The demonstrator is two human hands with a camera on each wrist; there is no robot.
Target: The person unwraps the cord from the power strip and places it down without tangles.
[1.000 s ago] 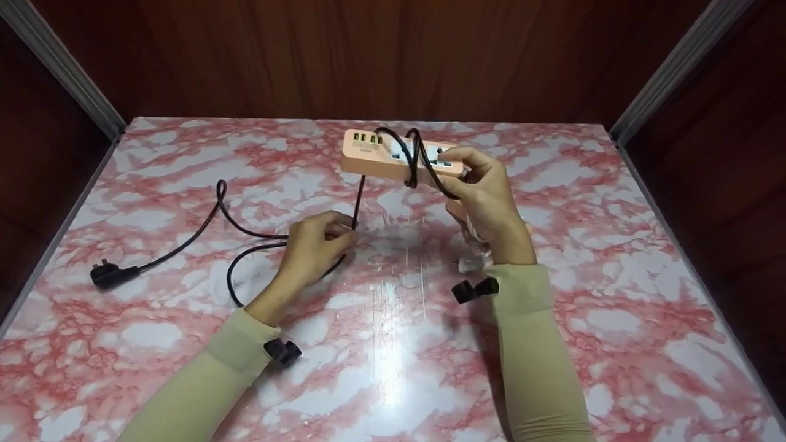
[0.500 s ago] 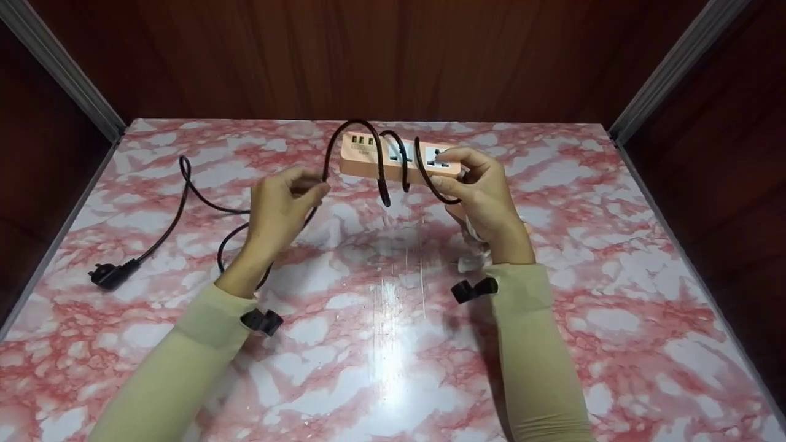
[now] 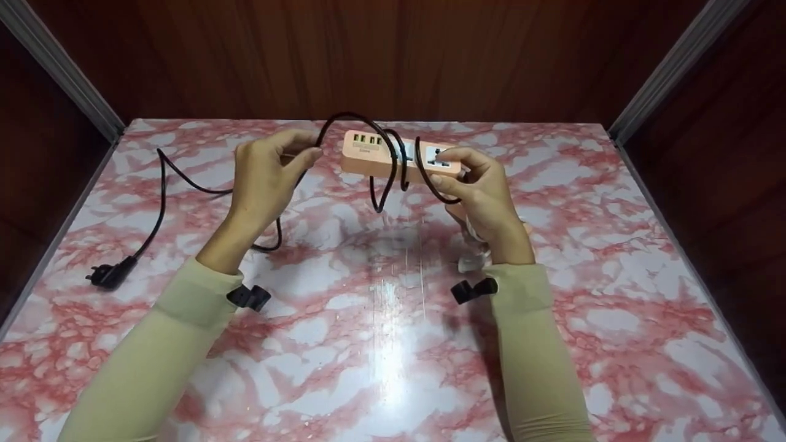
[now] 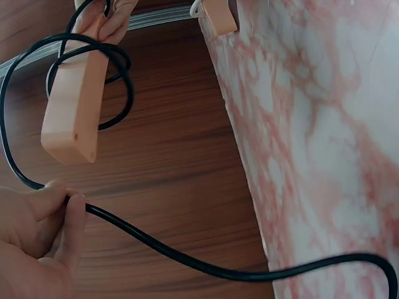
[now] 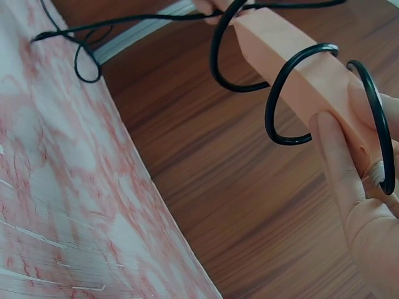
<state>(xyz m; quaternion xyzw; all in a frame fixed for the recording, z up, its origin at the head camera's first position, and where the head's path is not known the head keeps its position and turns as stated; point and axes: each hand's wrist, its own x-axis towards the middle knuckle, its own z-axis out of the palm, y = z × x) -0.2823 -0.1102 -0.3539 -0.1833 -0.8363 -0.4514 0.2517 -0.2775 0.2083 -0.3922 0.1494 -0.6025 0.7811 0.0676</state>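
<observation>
Head view: your right hand (image 3: 489,193) grips the power strip (image 3: 373,166), your left hand (image 3: 266,172) pinches its cord (image 3: 347,114), the plug (image 3: 110,276) left of both.

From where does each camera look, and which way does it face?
Head: worn on the head, facing forward and down at the table; shows left hand, right hand and sleeves.
Left wrist: worn there, facing the pinched cord and power strip beyond; shows the left hand, and part of the right hand at top.
Right wrist: worn there, facing along the held power strip; shows the right hand, and a bit of left hand at top.
Both wrist views share power strip, cord and wood-grain panel.
</observation>
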